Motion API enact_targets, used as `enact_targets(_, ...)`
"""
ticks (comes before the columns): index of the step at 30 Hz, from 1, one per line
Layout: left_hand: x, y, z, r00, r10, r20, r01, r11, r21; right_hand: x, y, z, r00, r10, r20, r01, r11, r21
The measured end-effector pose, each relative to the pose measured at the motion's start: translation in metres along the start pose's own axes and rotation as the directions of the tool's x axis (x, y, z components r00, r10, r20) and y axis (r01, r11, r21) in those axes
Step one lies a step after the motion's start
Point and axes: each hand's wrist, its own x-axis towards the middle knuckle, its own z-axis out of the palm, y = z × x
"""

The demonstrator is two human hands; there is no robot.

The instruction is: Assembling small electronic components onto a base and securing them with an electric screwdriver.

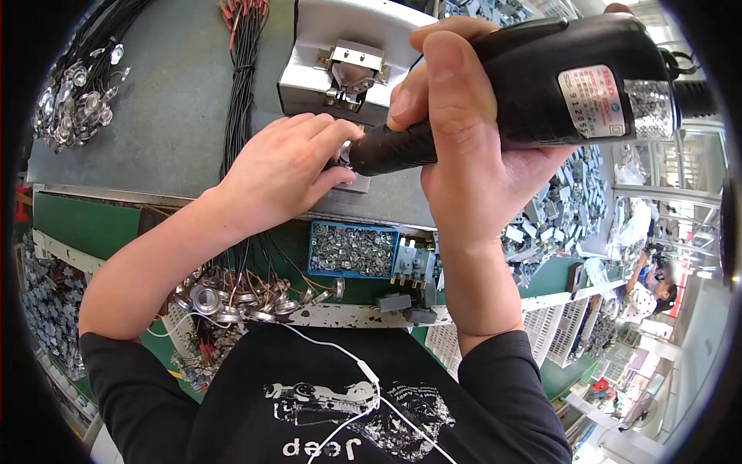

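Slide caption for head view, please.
Right hand grips a black power tool, its nose at the left hand; blue tray of small metal pieces nearby.

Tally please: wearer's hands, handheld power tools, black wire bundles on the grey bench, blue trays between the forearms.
Hands: 2 (left hand, right hand)
Power tool: 1
Wire bundles: 2 (left bundle, middle bundle)
Blue tray: 1
Total: 6

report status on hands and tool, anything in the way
Right hand gripping black electric screwdriver, nose leftward. Left hand at the nose. Fingers partly hide the working end.
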Motion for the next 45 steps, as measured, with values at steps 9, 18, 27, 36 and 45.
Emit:
enact_targets(9,0.001,-0.009,-0.004,0.991,-0.029,0.127,0.045,0.992,-0.119,0.016,0.008,0.001,0.992,-0.097,0.075,0.096,0.995,0.007)
enact_targets(18,0.000,-0.005,-0.003,0.984,-0.094,0.153,0.109,0.989,-0.099,0.011,0.012,0.004,0.994,-0.093,0.055,0.094,0.996,-0.008)
enact_targets(27,-0.005,-0.015,0.010,0.995,-0.042,0.095,0.057,0.985,-0.162,0.009,0.018,0.014,0.994,-0.096,0.049,0.093,0.994,0.062)
enact_targets(36,0.004,-0.008,-0.022,0.959,0.122,0.256,-0.087,0.986,-0.143,0.021,0.032,-0.084,0.750,-0.584,0.310,0.597,0.800,0.061)
enact_targets(45,-0.001,-0.028,-0.028,0.995,0.099,0.019,-0.094,0.981,-0.170,-0.047,-0.008,-0.120,0.838,-0.391,0.381,0.543,0.520,-0.660)
